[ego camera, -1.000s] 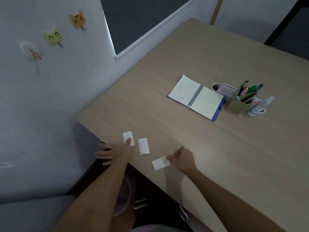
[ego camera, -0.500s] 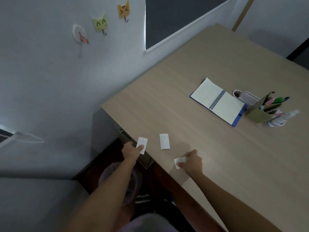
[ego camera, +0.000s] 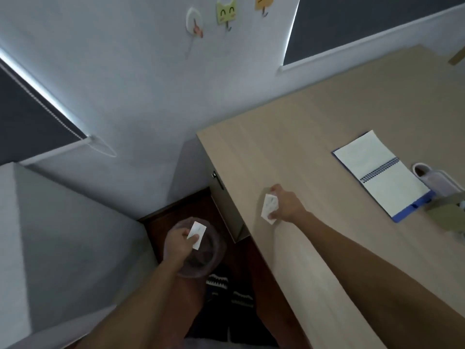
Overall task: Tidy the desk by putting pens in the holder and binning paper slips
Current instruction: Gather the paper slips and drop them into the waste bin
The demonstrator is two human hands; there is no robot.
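Pinching a flat white paper slip (ego camera: 197,235) above round translucent bin (ego camera: 216,250), left hand (ego camera: 177,244); right hand (ego camera: 285,205) grip clamped on rectangular slips (ego camera: 269,208) over pale woodgrain surface (ego camera: 314,137) beside bin.

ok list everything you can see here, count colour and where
paper slips: two seen, white, one in each hand; any third not visible
bin: one, translucent with a liner, on the floor beside the desk, under the left hand
desk: one, light wood, right half of view
notebook: one, spiral, open, white pages, blue cover, on the desk
pen holder: one, tan, at the right edge, cut off
mug: one, pale, behind the notebook
wall hooks: three, white, green, orange
slippers: dark, patterned, on the floor
left hand: over the bin
right hand: on the desk
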